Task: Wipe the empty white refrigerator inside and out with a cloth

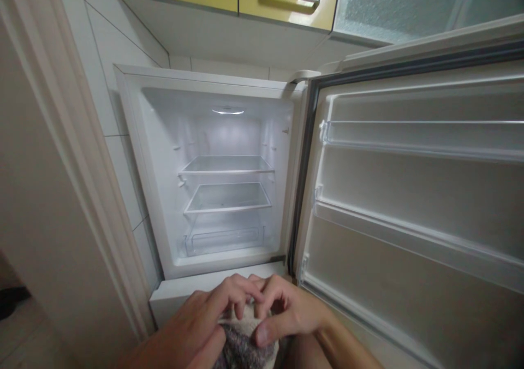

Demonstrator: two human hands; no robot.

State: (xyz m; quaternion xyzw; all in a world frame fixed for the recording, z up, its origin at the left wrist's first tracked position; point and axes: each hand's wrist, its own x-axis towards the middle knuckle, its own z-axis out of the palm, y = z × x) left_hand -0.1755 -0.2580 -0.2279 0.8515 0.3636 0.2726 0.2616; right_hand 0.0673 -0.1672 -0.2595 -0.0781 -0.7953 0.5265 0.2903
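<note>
Lowest in view, close to the wearer, a left hand (215, 317) and a right hand (292, 306) come together over a bunched cloth (241, 348), mottled dark grey and pale beige. The left hand is curled around the cloth from its side, fingers bent down onto the pale part; the right hand grips it too, thumb pressed flat on the front and fingers folded behind, the fingertips of both meeting at the top. Part of a bare leg (306, 353) shows under the right wrist. The cloth is held just in front of a white ledge (176, 292) below the refrigerator (141, 140). To the right, the refrigerator's door (409, 186) stands wide open, with clear racks across its inner face and a grey seal (302, 189) along its edge. To the left rises a pale door frame (69, 140). Inside the refrigerator, a clear drawer (225, 240) sits at the bottom, below a lower glass shelf (228, 196) and an upper glass shelf (227, 164), with a lit lamp (227, 111) overhead. Beyond are white wall tiles (94, 85), and above hang yellow cabinets (249, 9) with metal handles, beside a textured glass panel (397, 9).
</note>
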